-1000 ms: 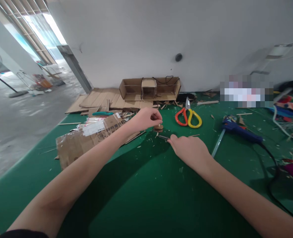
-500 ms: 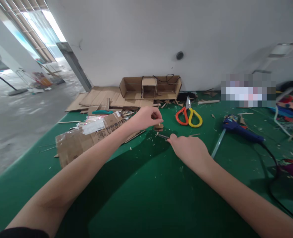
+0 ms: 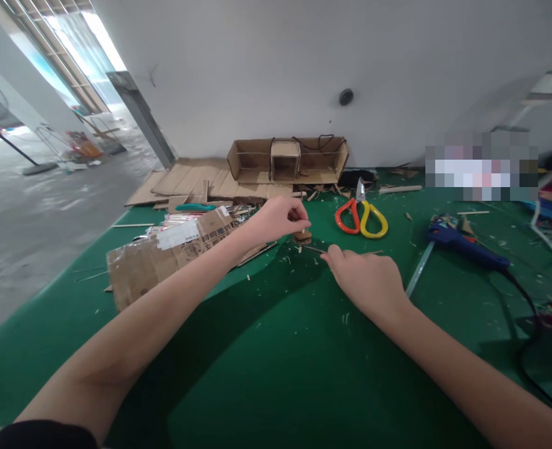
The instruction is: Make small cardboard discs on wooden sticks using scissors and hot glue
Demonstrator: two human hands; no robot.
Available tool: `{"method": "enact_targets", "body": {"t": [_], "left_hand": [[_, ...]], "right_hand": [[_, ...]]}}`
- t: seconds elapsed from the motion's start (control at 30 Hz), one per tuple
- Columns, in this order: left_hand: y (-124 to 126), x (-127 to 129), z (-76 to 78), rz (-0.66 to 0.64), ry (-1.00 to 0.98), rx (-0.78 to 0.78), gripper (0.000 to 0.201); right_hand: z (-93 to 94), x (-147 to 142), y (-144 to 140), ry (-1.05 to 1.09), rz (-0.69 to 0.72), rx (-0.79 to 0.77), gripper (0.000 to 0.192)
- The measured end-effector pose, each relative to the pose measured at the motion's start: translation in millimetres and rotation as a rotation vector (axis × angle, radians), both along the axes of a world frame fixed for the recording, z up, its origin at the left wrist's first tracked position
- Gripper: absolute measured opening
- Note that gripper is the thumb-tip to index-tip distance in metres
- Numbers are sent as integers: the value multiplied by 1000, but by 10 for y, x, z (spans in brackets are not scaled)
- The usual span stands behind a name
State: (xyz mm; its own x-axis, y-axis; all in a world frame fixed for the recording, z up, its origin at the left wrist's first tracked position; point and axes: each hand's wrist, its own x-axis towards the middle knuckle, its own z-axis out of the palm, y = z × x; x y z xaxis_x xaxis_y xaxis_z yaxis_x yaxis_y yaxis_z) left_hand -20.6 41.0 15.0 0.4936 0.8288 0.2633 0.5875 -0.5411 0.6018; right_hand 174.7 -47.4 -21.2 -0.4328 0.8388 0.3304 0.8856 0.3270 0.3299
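Observation:
Over the middle of the green table point(image 3: 276, 349), my left hand point(image 3: 282, 215) pinches a small, rounded brown cardboard piece point(image 3: 302, 237) between thumb and fingertips. A tiny pale bit point(image 3: 300, 249) shows just under that piece. My right hand point(image 3: 362, 271) is closed round a thin, pointed metal tool point(image 3: 315, 249); its exact kind is too small to make out, and its handle is hidden in the fist. The tool's tip points left, close beneath the cardboard piece; whether they touch I cannot tell. Scissors point(image 3: 362, 218) with one red and one yellow handle lie beyond my right hand.
A divided cardboard box point(image 3: 252, 163) stands against the wall, with flat cardboard point(image 3: 201, 178) beside it. A printed cardboard sheet point(image 3: 149, 265) lies by my left forearm. To the right rests a blue glue gun point(image 3: 467, 245) with its cord point(image 3: 528, 312). Small scraps dot the tabletop.
The view has turned slightly, so most things sit a little further right. Both hands keep their grips; the tool's tip has shifted slightly relative to the pale bit.

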Motion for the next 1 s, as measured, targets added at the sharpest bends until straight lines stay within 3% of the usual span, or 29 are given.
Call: {"method": "enact_targets", "body": {"t": [0.33,0.7,1.0], "left_hand": [[5,2,-19,22,7,-16,15],[-17,-8,-10,13,12,-14,14],[-36,12,6,-8,14,19,14]], "right_hand": [[-20,-2,-6,14,-9,-3,42],[47,-35,40,-50,-22,-219,36],[62,-71,-15,-23,-32,-268,33]]}}
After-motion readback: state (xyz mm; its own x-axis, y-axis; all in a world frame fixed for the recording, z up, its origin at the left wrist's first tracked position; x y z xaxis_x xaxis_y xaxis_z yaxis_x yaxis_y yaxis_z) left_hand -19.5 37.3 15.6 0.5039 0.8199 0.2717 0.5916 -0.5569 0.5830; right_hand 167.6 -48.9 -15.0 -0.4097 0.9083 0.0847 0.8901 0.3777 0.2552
